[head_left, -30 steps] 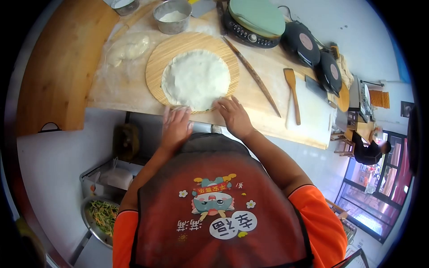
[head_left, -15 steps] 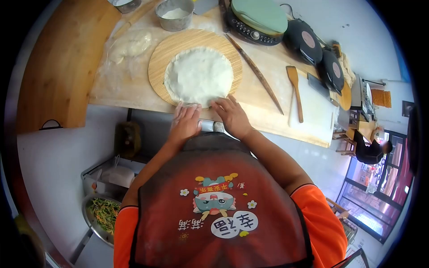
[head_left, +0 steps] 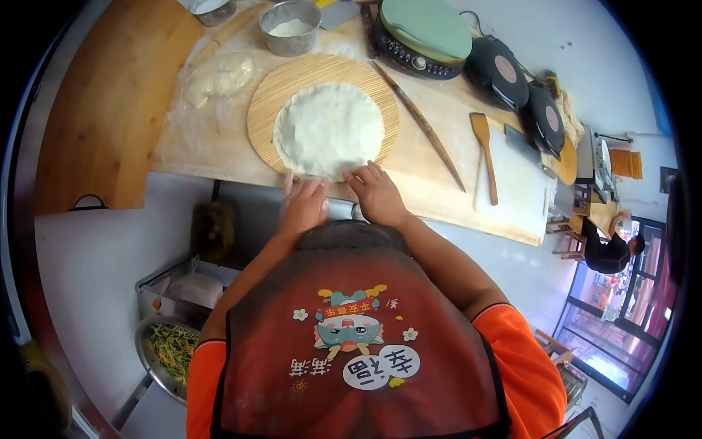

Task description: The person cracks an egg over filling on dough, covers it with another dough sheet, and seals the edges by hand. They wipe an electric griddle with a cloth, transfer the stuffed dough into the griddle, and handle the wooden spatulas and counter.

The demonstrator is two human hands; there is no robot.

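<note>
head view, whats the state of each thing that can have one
dough round: rolled flat, lying on the round mat
round mat: flat on the table, dough on it
left hand: open, fingers at the dough's near edge
right hand: open, fingers on the dough's near edge
metal bowl: upright, white flour inside
electric griddle: lid shut
wooden spatula: lying flat, unheld
rolling stick: lying flat, unheld

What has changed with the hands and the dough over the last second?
The left hand moved right, in toward the right hand, so both now sit close together at the near edge of the flat dough round. Nothing was picked up or let go. The dough remains on the round bamboo board.
</note>
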